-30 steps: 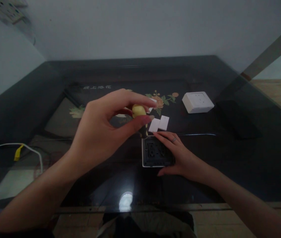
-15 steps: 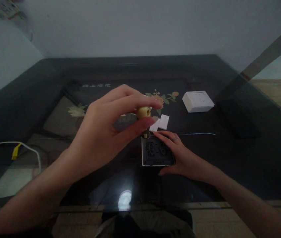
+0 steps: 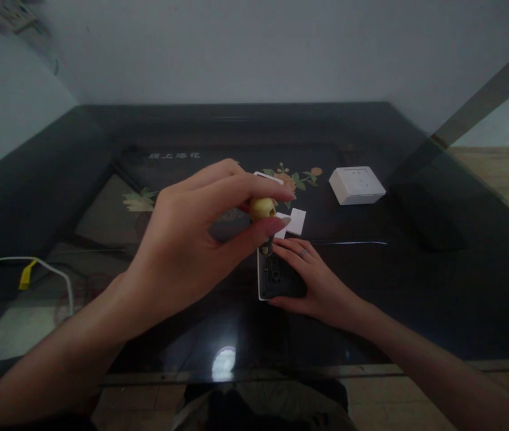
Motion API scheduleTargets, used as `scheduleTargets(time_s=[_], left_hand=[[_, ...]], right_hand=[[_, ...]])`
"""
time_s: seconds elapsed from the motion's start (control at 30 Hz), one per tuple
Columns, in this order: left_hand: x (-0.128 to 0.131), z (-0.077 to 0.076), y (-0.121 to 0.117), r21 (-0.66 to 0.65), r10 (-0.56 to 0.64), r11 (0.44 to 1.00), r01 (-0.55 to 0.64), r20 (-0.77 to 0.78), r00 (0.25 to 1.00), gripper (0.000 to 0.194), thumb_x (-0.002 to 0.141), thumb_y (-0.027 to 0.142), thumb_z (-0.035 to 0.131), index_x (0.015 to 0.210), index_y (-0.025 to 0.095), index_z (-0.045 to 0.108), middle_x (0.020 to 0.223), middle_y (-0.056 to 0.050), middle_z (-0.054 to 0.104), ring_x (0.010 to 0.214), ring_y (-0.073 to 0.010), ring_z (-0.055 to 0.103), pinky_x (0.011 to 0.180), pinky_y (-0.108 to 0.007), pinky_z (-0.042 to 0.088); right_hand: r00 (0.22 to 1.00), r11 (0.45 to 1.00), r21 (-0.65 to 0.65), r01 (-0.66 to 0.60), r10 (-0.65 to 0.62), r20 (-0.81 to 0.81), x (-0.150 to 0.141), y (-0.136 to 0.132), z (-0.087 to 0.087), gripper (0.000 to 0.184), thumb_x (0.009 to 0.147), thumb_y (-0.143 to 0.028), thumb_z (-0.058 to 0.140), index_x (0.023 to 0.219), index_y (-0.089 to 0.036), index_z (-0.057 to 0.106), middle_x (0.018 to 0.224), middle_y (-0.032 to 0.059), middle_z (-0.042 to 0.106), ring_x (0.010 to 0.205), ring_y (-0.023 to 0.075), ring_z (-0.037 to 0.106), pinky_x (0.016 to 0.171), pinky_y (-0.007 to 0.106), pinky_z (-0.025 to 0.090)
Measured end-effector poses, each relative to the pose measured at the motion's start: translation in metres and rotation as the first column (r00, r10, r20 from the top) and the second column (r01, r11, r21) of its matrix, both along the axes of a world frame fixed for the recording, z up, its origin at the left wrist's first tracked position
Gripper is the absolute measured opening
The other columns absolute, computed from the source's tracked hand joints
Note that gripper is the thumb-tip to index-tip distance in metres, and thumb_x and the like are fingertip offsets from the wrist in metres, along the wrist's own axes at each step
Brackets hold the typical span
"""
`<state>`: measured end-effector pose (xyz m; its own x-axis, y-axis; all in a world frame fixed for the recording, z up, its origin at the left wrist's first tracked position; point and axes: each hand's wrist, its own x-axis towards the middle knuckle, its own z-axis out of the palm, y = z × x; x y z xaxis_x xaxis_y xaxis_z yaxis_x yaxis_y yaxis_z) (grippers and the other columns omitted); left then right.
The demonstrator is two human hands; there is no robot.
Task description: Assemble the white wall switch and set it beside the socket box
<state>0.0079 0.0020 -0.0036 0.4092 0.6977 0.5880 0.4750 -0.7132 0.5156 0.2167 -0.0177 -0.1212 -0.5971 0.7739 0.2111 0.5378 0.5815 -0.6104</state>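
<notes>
Between the thumb and fingers of my left hand [image 3: 191, 239] is a screwdriver [image 3: 262, 209] with a yellow handle end, held upright. Its lower end points down at the left part of a black-backed wall socket panel [image 3: 281, 281] with a white rim; I cannot tell whether the tip touches a screw. My right hand [image 3: 315, 278] is wrapped over the panel's right side, thumb at the near edge and fingers at the far edge, pressing it to the table. Two small white plates [image 3: 297, 222] lie just beyond the panel, partly behind my left thumb.
A white socket box [image 3: 357, 185] stands at the back right of the dark glass table [image 3: 218, 129]. Right of it lies a dark flat object [image 3: 429, 215]. At the left, a white cable [image 3: 52, 267] with a yellow tag [image 3: 27, 274] crosses the tabletop.
My right hand has slid left over the panel and covers more of it. The screwdriver in my left hand has shifted slightly down, its lower end now over the panel's left part.
</notes>
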Motion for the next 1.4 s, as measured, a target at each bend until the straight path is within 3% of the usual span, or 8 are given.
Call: scheduleTargets(time_s=[0.33, 0.7, 0.83, 1.03, 1.27, 1.4], left_hand=[[-0.003, -0.001, 0.007, 0.124, -0.052, 0.991, 0.054, -0.019, 0.998, 0.015, 0.086, 0.02, 0.066, 0.1, 0.022, 0.071, 0.081, -0.001, 0.067, 0.072, -0.0144, 0.061, 0.067, -0.027, 0.052], [-0.002, 0.0, 0.007, 0.117, -0.054, 0.992, 0.055, -0.01, 0.998, 0.013, 0.086, 0.02, 0.066, 0.098, 0.022, 0.071, 0.083, -0.001, 0.066, 0.074, -0.0138, 0.062, 0.069, -0.026, 0.052], [-0.002, 0.002, 0.001, 0.049, 0.014, 0.999, -0.012, -0.037, 0.999, 0.016, 0.085, 0.022, 0.068, 0.101, 0.025, 0.07, 0.089, 0.0, 0.07, 0.082, -0.0171, 0.066, 0.076, -0.027, 0.052], [-0.003, 0.001, -0.004, 0.002, 0.045, 0.999, -0.045, -0.018, 0.999, 0.017, 0.085, 0.028, 0.069, 0.102, 0.026, 0.069, 0.097, 0.0, 0.074, 0.088, -0.019, 0.07, 0.09, -0.03, 0.053], [-0.005, 0.004, -0.007, -0.117, -0.051, 0.992, 0.043, -0.064, 0.997, 0.027, 0.09, 0.015, 0.059, 0.113, 0.026, 0.066, 0.108, 0.003, 0.073, 0.096, -0.0142, 0.071, 0.083, -0.021, 0.057], [-0.003, 0.0, -0.004, -0.016, -0.056, 0.998, 0.056, -0.009, 0.998, 0.016, 0.088, 0.021, 0.066, 0.102, 0.027, 0.069, 0.108, 0.0, 0.07, 0.1, -0.0166, 0.068, 0.082, -0.024, 0.058]], right_hand=[[0.997, 0.998, -0.058, 0.035, -0.039, -0.059, -0.004, 0.001, 0.001, 0.069, 0.076, -0.034, 0.076, 0.137, -0.027, 0.045, 0.14, 0.0111, 0.049, 0.13, 0.0326, 0.039, 0.107, 0.059, 0.036], [0.998, 0.999, -0.032, 0.017, -0.019, -0.067, -0.002, 0.0, 0.0, 0.07, 0.077, -0.033, 0.075, 0.139, -0.026, 0.043, 0.141, 0.012, 0.048, 0.131, 0.0321, 0.038, 0.108, 0.059, 0.036], [0.998, 1.0, -0.015, -0.002, 0.001, -0.056, -0.001, 0.002, -0.003, 0.073, 0.078, -0.037, 0.074, 0.141, -0.026, 0.041, 0.142, 0.0122, 0.047, 0.132, 0.0327, 0.037, 0.107, 0.058, 0.038], [0.998, 0.998, 0.027, -0.051, 0.051, -0.028, 0.004, 0.005, -0.006, 0.086, 0.074, -0.046, 0.077, 0.145, -0.024, 0.036, 0.146, 0.0144, 0.043, 0.133, 0.0334, 0.035, 0.109, 0.059, 0.035], [0.996, 0.996, 0.064, -0.064, 0.068, -0.06, 0.002, 0.006, -0.009, 0.094, 0.067, -0.056, 0.078, 0.145, -0.024, 0.037, 0.144, 0.0154, 0.044, 0.131, 0.0346, 0.038, 0.107, 0.057, 0.037], [0.993, 0.993, 0.031, -0.11, 0.111, -0.026, 0.007, 0.006, -0.004, 0.111, 0.061, -0.06, 0.079, 0.151, -0.028, 0.024, 0.152, 0.0143, 0.033, 0.139, 0.0365, 0.028, 0.112, 0.058, 0.03]])
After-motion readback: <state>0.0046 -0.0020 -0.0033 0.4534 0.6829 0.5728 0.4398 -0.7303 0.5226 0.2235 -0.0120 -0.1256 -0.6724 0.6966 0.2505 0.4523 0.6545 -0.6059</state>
